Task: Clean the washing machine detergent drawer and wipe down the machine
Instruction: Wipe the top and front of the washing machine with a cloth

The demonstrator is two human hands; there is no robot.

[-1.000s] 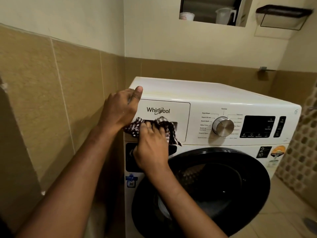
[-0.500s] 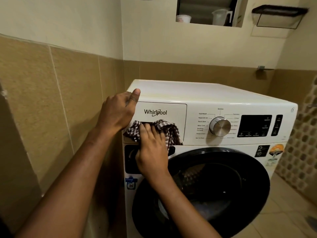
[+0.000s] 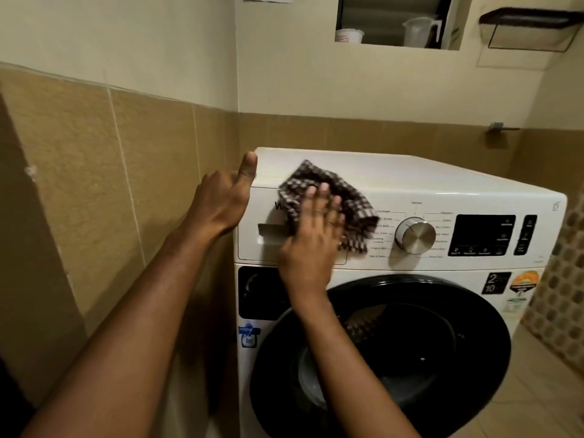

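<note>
Door (image 3: 467, 311) of the machine (image 3: 410, 175) sits nearest, dark and closed, with no cloth on it; whether it has been wiped I cannot tell. Just above it the right hand (image 3: 311, 241) lies flat, fingers straight and close together, pressing a checked cloth (image 3: 331, 191) against the front of the drawer (image 3: 256, 213). The drawer is pushed in, flush with the panel. The cloth covers the upper right part of the drawer front and ends just beside the knob (image 3: 415, 235), not on it.

The left hand (image 3: 218, 207) is at the machine's top left corner, thumb (image 3: 248, 165) raised against the edge. Its fingers are hidden behind the palm, so I cannot tell whether they grip or only brace.

My reading: the step in hand is the outside wipe, begun at the drawer front. With the drawer closed, nothing shows whether its inside is cleaned or yet to be opened. Left to do, by the look of it, are the knob, the display (image 3: 483, 235), the top, the door and the lower front.

Farthest off, a cup (image 3: 349, 35) and a jug (image 3: 417, 31) stand in a wall niche, apart from the work.
</note>
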